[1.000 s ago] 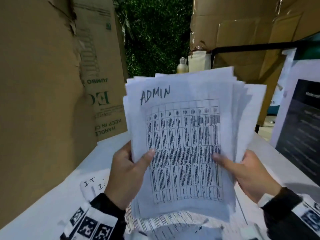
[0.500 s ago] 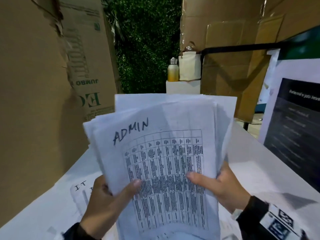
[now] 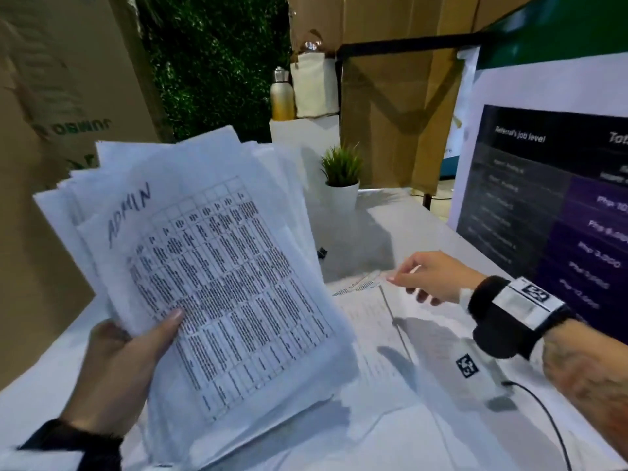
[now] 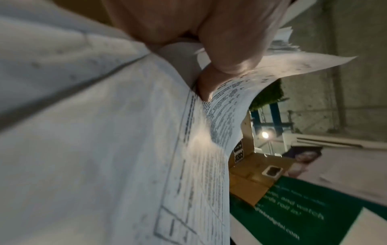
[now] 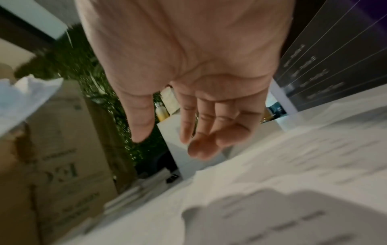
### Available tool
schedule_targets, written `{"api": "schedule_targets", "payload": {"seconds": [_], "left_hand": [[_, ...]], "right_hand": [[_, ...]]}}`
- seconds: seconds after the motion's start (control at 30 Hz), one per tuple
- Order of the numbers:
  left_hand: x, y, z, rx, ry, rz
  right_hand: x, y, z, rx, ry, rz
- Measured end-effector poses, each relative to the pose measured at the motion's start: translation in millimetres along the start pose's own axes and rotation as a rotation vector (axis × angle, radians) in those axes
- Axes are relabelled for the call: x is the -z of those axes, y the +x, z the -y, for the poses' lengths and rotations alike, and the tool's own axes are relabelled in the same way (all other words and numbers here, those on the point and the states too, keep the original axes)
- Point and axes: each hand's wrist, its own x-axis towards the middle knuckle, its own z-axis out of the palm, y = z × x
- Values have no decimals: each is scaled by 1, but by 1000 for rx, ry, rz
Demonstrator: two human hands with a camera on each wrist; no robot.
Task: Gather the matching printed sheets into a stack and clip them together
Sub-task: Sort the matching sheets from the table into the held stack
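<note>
A thick, fanned stack of printed sheets [image 3: 217, 273] with "ADMIN" handwritten on top is held up over the table, tilted left. My left hand [image 3: 122, 365] grips its lower left edge, thumb on the top page; the left wrist view shows the thumb [image 4: 228, 54] pressing the paper [image 4: 104, 149]. My right hand [image 3: 431, 277] hangs empty above the table to the right, fingers loosely extended toward the left, as the right wrist view [image 5: 201, 132] confirms. A small black binder clip [image 3: 322, 252] lies on the table beyond the stack. More printed sheets [image 3: 377, 321] lie flat beneath.
A white table [image 3: 407, 219] carries a small potted plant [image 3: 341, 180]. A dark poster board [image 3: 557, 212] stands at the right. Cardboard boxes [image 3: 51, 130] wall the left and back. A bottle [image 3: 282, 96] and a white bag stand on a pedestal behind.
My right hand has let go of the stack and moved out to the right over the table. The stack now tilts left in my left hand alone. The view has swung right.
</note>
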Motion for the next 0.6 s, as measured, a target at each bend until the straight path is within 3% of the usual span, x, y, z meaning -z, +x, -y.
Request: {"api": "schedule_targets", "payload": {"seconds": [0.1,0.3,0.4,0.6], "left_hand": [[20,16,19,97,-35,-37],[28,10,22,91,-162,10],[30,8,21,80,-141,29],[27,3,19,79,-147,99]], "right_hand": [[-10,15,-17,-122,-158,63],[-14,43,-4,-1,-518,106],[6,52,-12,-80,-528,248],[18,65,-22,-87,-645,263]]}}
